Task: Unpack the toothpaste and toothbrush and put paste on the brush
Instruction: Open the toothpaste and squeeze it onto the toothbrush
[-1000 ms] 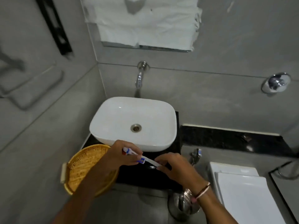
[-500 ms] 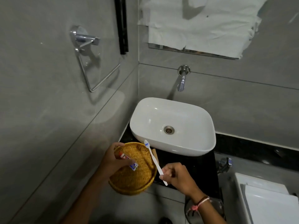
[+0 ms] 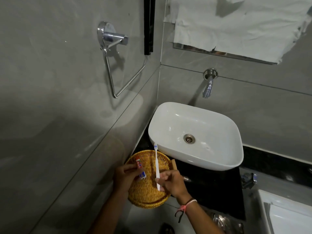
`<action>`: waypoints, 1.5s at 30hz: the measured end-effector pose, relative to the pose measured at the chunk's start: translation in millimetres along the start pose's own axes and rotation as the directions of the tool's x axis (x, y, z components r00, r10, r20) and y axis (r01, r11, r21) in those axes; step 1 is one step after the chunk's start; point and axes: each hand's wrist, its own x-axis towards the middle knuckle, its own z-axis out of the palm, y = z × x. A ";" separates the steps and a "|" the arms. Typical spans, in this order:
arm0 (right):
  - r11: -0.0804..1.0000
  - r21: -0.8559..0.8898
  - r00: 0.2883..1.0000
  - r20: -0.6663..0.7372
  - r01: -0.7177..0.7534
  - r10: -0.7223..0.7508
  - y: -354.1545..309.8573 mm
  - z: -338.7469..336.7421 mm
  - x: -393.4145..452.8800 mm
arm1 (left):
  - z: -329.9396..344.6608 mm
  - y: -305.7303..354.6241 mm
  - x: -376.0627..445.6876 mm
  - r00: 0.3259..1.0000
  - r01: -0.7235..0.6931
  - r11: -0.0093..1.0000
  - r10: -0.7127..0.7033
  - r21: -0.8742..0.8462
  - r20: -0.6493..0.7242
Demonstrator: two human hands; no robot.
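Grey tiled walls [image 3: 59,115] meet in a corner behind a black bench [image 3: 211,188]. A mirror [image 3: 236,27] on the back wall is mostly covered with white paper, and a chrome towel ring [image 3: 118,65] hangs on the left wall. A white basin [image 3: 224,152] sits on the far part of the bench under a wall tap [image 3: 209,85], its drain [image 3: 189,139] near the middle. A round wicker basket [image 3: 148,191] sits at the bench's front left corner, overhanging the front edge, just beside the basin's left front corner.

Both forearms reach in from the bottom edge and meet over the basket. The left hand [image 3: 125,176] is curled, thumb and fingers pinching a small toothpaste tube [image 3: 140,168] near its lower end; the tube is red at the top and blue at the bottom, tilted, its upper end toward the basket's far left rim. White lettering runs along the red part but is too small to read. The right hand [image 3: 172,182], with a pink and dark thread band [image 3: 184,206] at the wrist, pinches the lower end of a white toothbrush [image 3: 157,164] between thumb and fingertips. The brush stands nearly upright in the view, its blue-marked head pointing away, over the basket's far rim and against the basin's front left wall. Tube and brush are near each other but apart, the tube to the left of the handle.
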 end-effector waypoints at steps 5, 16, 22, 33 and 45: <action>0.996 -0.069 0.998 -0.018 -0.057 0.056 4.3 12.0 19.0 | 14.0 -5.6 19.0 1.000 0.019 0.994 -0.021 0.108 0.017; 0.990 -0.136 0.991 -0.132 -0.025 0.007 10.3 31.9 45.5 | 39.4 -15.1 42.3 0.977 -0.157 0.824 0.209 0.545 -0.035; 0.975 -0.223 0.987 -0.154 0.012 -0.047 12.1 30.5 54.9 | 44.1 -19.9 49.6 0.975 -0.126 0.829 0.206 0.545 -0.088; 0.946 -0.320 0.992 -0.129 -0.044 0.003 8.7 30.9 61.4 | 48.4 -31.5 55.1 0.969 -0.096 0.829 0.204 0.550 -0.139; 0.952 -0.299 0.994 -0.098 -0.073 0.046 9.1 31.8 66.6 | 53.2 -27.3 44.4 0.965 -0.084 0.822 0.208 0.564 -0.159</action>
